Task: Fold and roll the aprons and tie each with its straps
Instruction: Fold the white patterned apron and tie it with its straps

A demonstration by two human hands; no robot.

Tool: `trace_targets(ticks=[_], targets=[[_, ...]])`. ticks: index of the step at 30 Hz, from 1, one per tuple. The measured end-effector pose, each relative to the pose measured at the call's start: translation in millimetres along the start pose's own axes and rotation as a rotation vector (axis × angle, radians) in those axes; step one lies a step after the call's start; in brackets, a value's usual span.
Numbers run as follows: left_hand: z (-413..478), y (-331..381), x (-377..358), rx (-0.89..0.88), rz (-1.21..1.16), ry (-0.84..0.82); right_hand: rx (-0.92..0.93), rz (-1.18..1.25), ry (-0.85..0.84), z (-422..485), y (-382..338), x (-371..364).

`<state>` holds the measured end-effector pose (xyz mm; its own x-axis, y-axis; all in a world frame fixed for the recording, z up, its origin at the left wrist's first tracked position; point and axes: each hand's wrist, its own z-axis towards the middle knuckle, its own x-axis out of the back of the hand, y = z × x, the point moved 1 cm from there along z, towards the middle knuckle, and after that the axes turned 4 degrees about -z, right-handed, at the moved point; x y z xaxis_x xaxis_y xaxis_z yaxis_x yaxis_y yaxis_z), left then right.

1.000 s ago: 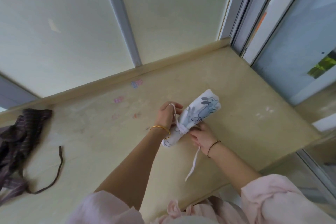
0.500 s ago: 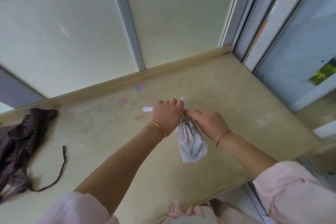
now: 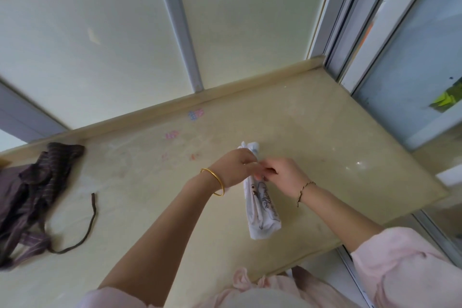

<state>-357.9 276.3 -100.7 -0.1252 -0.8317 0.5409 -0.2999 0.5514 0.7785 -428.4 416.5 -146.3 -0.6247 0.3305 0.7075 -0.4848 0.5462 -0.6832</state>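
A white printed apron (image 3: pixel 262 210) lies rolled into a tight tube on the beige counter (image 3: pixel 312 132), its length pointing toward me. My left hand (image 3: pixel 232 169) and my right hand (image 3: pixel 281 175) meet over the roll's upper part, fingers curled and pinching at its white strap. A bit of the roll's far end (image 3: pixel 250 146) pokes out beyond my fingers. The strap itself is mostly hidden under my hands. A dark striped apron (image 3: pixel 32 192) lies crumpled at the counter's left end.
A dark strap (image 3: pixel 85 230) trails from the striped apron across the counter. Small pink and blue marks (image 3: pixel 196 114) dot the surface near the back ledge. A wall runs behind, and sliding window frames (image 3: pixel 350 32) stand at the right.
The roll has swung from pointing up-right to pointing toward me and now rests on the counter. The loose white strap that hung down is no longer visible; both hands have closed together over the roll.
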Motion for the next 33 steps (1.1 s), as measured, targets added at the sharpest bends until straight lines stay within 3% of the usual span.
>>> trace_targets(ticks=[3, 8, 11, 15, 20, 24, 27, 29, 33], targets=[[-1, -3, -3, 0.025, -0.191, 0.031, -0.034, 0.099, 0.004, 0, -2, -1], [0, 6, -13, 0.01, -0.452, -0.078, -0.133, 0.322, -0.003, 0, 6, -6], [13, 3, -22, -0.045, -0.235, -0.119, -0.198, 0.41, -0.015, -1, 11, -5], [29, -9, -37, -0.098, 0.177, 0.004, -0.24, 0.393, 0.004, -1, 15, 3], [38, -8, -45, -0.098, 0.33, -0.032, -0.164, 0.336, 0.005, -4, 5, 26], [39, -6, -47, -0.034, 0.212, 0.002, -0.116, 0.746, 0.092, -1, -7, 44], [33, -7, -42, 0.03, 0.01, 0.047, -0.314, 1.224, 0.232, 6, -4, 44], [29, -8, -41, 0.07, -0.064, 0.072, -0.372, 1.033, 0.273, 7, 5, 36], [27, -8, -42, 0.077, -0.129, 0.083, -0.137, 0.477, 0.182, 2, 10, 13]])
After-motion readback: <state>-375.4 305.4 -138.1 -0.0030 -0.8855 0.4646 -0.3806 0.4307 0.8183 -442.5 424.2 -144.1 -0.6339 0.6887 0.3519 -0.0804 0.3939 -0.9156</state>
